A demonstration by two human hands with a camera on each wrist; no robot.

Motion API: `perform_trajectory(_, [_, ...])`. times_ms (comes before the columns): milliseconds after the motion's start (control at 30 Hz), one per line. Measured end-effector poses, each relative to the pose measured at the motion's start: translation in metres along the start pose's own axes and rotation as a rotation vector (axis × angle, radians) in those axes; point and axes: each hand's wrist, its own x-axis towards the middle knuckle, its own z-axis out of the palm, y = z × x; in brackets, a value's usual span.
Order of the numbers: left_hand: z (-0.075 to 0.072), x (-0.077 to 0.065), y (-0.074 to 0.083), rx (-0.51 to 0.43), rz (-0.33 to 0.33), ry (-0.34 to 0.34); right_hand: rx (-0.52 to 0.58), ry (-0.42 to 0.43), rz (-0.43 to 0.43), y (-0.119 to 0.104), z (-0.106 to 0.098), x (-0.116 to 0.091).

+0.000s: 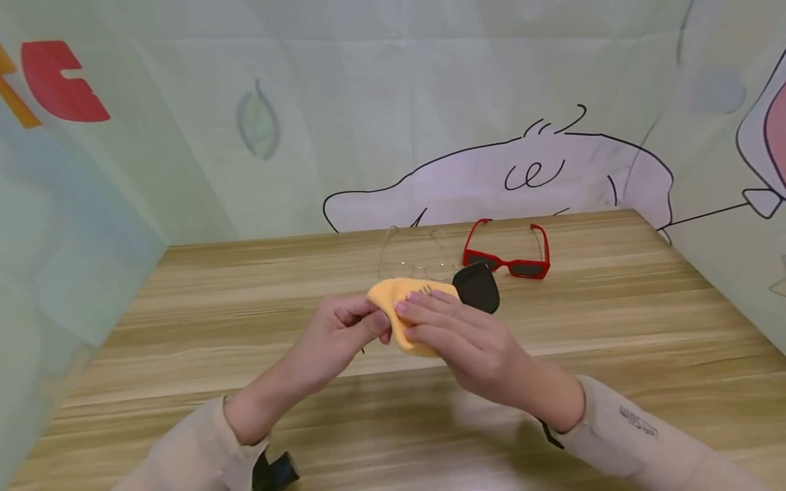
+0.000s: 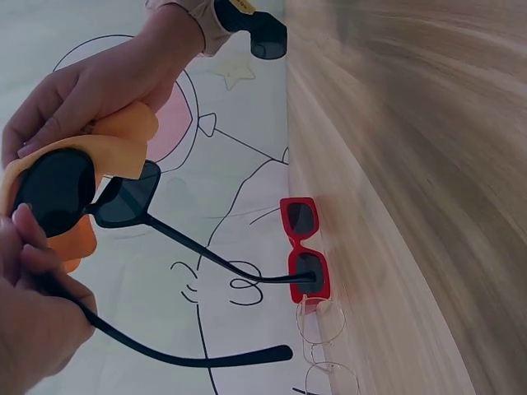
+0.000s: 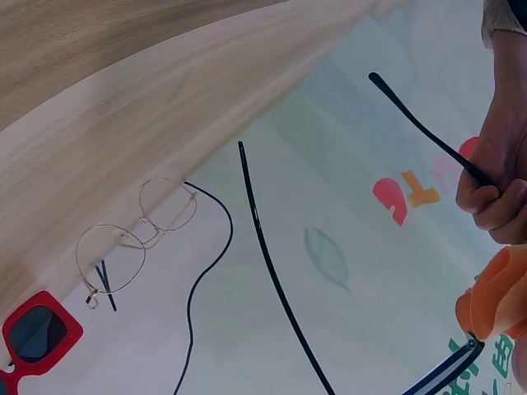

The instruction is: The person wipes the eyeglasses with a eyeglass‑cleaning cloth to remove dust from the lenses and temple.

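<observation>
A pair of black sunglasses is held above the table, its temples pointing away from the person in the left wrist view. My left hand pinches the frame near one hinge, beside the temple. Around the lens on that side lies a yellow-orange cloth, which my right hand grips with its fingers laid over the front. The other lens sticks out past the cloth. In the right wrist view the left hand holds the dark temple, and the cloth appears bunched below.
Red-framed sunglasses lie at the back of the wooden table, temples unfolded. Thin wire-rimmed glasses lie to their left, partly behind the cloth. A printed backdrop stands behind the table's far edge.
</observation>
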Motion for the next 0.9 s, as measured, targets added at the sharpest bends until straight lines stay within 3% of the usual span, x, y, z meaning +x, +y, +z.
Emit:
perform_trajectory(333, [-0.002,-0.001,0.001,-0.025,-0.015,0.026,0.043,-0.054,-0.096,0.0,-0.006,-0.008])
perform_trajectory(533, [-0.004,-0.002,-0.001,-0.011,0.02,0.012,0.046,-0.069,-0.138,-0.002,-0.012,-0.015])
perform_trajectory(900, [-0.009,-0.006,0.001,0.022,0.037,0.036,0.015,-0.052,-0.121,0.0,-0.022,-0.021])
